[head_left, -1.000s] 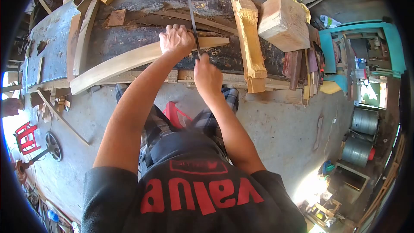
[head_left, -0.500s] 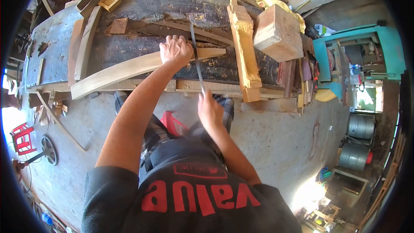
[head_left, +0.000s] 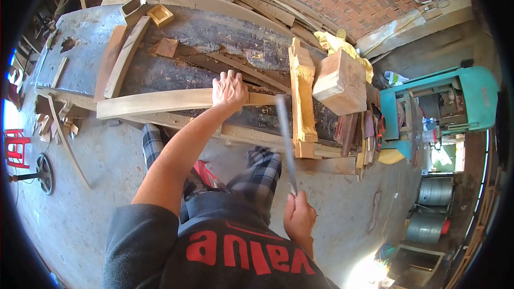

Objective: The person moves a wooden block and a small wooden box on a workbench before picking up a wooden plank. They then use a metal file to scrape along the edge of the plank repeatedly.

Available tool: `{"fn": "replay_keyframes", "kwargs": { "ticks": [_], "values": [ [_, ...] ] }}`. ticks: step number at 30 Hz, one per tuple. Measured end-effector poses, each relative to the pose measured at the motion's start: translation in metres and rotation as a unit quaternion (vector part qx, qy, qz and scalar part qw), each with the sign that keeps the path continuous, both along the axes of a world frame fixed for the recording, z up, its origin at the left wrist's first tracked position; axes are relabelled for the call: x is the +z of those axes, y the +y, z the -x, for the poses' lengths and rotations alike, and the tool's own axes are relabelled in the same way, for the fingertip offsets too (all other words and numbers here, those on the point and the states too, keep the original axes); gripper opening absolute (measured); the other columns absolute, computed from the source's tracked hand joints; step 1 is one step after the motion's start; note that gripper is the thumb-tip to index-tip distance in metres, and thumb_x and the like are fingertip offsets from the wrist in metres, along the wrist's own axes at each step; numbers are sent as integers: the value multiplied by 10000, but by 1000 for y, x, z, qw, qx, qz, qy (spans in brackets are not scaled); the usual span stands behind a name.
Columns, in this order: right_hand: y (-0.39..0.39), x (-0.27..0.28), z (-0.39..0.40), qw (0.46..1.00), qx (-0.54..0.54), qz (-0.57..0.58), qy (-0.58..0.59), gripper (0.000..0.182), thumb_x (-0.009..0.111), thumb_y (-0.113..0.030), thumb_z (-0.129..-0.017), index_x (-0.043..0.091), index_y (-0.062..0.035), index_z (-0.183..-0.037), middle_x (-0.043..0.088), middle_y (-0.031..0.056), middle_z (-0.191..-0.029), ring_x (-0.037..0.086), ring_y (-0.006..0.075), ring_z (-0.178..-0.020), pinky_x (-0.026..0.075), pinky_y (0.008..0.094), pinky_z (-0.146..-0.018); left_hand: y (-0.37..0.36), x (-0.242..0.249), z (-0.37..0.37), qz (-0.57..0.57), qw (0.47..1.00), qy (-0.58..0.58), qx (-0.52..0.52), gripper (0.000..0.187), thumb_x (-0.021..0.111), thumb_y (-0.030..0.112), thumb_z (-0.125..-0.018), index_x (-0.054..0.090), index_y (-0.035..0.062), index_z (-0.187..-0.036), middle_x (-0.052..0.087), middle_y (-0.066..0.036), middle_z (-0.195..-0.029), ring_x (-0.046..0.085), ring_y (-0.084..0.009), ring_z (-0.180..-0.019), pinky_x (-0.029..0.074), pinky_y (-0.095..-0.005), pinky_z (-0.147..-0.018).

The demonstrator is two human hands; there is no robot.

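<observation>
A pale, curved wooden piece (head_left: 160, 101) lies lengthwise near the front edge of the dark workbench (head_left: 214, 25). My left hand (head_left: 231, 92) is closed over it toward its narrower right end, knuckles up. In my right hand (head_left: 300, 217), close to my body, is the lower end of a long, narrow metal file (head_left: 286, 142), blurred by motion. The file points away from me, its far end beside the tip of the curved piece. To its right, a yellowish carved wooden leg (head_left: 303, 101) lies across the bench.
A large wooden block (head_left: 340, 83) sits right of the carved leg. Two wooden strips (head_left: 126, 59) and a small wooden box (head_left: 160, 15) occupy the bench's left part. A teal machine (head_left: 471, 96) stands at right, a red stool (head_left: 17, 149) on the floor at left.
My right hand has drawn the file back toward my body and to the right. My left hand stays on the curved piece, which lies flatter along the bench; the view has shifted.
</observation>
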State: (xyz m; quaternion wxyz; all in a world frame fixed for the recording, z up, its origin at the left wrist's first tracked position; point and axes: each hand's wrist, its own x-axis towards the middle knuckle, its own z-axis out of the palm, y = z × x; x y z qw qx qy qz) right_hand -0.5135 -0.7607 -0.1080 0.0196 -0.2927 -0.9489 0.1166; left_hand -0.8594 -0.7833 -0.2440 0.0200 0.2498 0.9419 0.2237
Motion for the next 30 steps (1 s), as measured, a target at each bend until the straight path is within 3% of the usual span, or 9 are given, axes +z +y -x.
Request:
{"fn": "replay_keyframes", "kwargs": {
  "ticks": [3, 4, 8, 11, 14, 23, 24, 25, 30],
  "values": [
    [8, -13, -7, 995, -59, 44, 60, 202, 543, -217, -962, 511, -46, -859, 597, 199, -643, 605, 424, -597, 437, 481, -506, -8, -6, 0, -79, 994, 52, -46, 331, 482, 340, -923, 618, 89, -1089, 592, -103, -1101, 547, -284, -1070, 413, -467, -889],
    [8, -18, -9, 991, -79, 71, 86, 197, 537, -203, -965, 509, -41, -855, 584, 203, -637, 597, 429, -596, 423, 481, -505, -14, -6, 2, -95, 991, 59, -72, 422, 497, 436, -930, 612, 91, -1143, 582, -100, -1106, 529, -284, -1076, 379, -464, -901],
    [2, -32, -9, 978, -89, 126, 140, 209, 512, -181, -977, 494, -29, -835, 548, 215, -621, 576, 439, -593, 391, 477, -503, -60, 2, 7, -58, 985, 106, -122, 609, 498, 588, -906, 626, 69, -1198, 569, -109, -1152, 491, -293, -1105, 330, -467, -953],
    [2, -46, -3, 977, -59, 139, 153, 205, 505, -180, -980, 495, -29, -842, 546, 220, -625, 572, 445, -597, 388, 477, -498, -90, 3, 13, 45, 984, 82, -153, 613, 491, 599, -910, 625, 79, -1206, 562, -116, -1193, 479, -301, -1126, 324, -481, -964],
    [1, -52, 7, 974, -17, 153, 165, 212, 505, -177, -979, 494, -25, -832, 537, 228, -628, 561, 456, -596, 382, 483, -497, -95, -7, 6, -20, 976, 133, -171, 476, 577, 535, -887, 670, 92, -1034, 579, -91, -1163, 515, -295, -1066, 355, -485, -936],
    [-5, -54, 33, 969, 26, 164, 185, 182, 520, -156, -978, 507, -21, -857, 550, 239, -675, 560, 471, -647, 403, 467, -516, -92, 12, -12, 24, 976, 69, -204, 665, 628, 581, -834, 464, 61, -1214, 592, -137, -1055, 596, -312, -960, 461, -443, -805],
    [-6, -52, 33, 965, 32, 173, 196, 184, 523, -149, -977, 503, -23, -846, 539, 230, -657, 552, 462, -623, 399, 455, -508, -89, 19, -13, 37, 980, 26, -194, 660, 640, 599, -816, 498, 65, -1177, 606, -151, -1057, 618, -333, -976, 484, -447, -806],
    [-6, -54, 30, 965, 19, 177, 195, 233, 525, -161, -983, 490, -11, -807, 492, 206, -615, 478, 384, -530, 371, 422, -498, -84, 16, -13, 46, 979, 38, -196, 631, 656, 605, -795, 550, 90, -1144, 618, -133, -1053, 627, -332, -1017, 498, -443, -839],
    [5, -59, 21, 964, -21, 157, 213, 262, 521, -178, -988, 472, -21, -784, 483, 166, -571, 472, 333, -489, 360, 414, -487, -76, 12, -11, 17, 960, 84, -267, 579, 701, 565, -748, 581, 127, -1108, 606, -104, -1016, 633, -309, -966, 511, -423, -830]
  ]
}}
